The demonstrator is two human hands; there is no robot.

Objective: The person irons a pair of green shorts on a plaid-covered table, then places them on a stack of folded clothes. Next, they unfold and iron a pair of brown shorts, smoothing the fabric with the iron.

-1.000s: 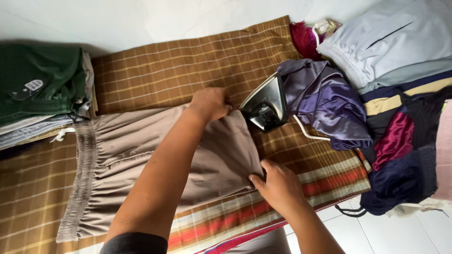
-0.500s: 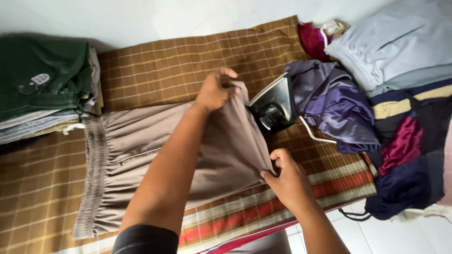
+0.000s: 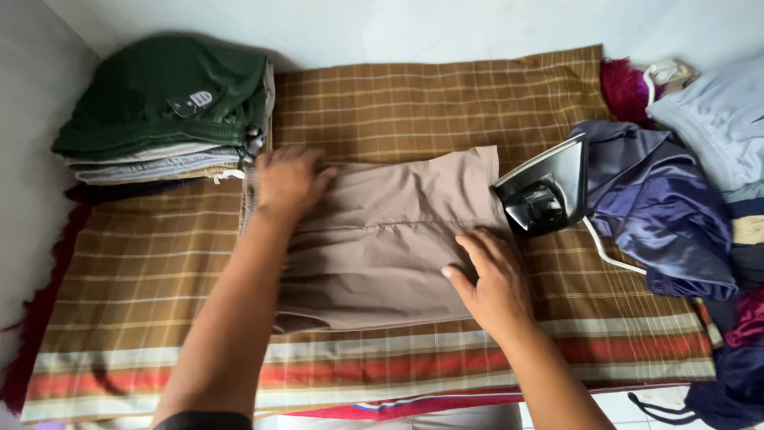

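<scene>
Brown checked cloth (image 3: 414, 103) underlies beige shorts (image 3: 390, 239); left hand (image 3: 286, 181) and right hand (image 3: 489, 275) press flat, fingers spread.

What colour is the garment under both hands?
Plain taupe-brown garment, no pattern; head view shows it clearly.

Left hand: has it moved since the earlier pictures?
Yes. The left hand has gone from beside the iron to the tan garment's far end, near the stack of folded clothes.
</scene>
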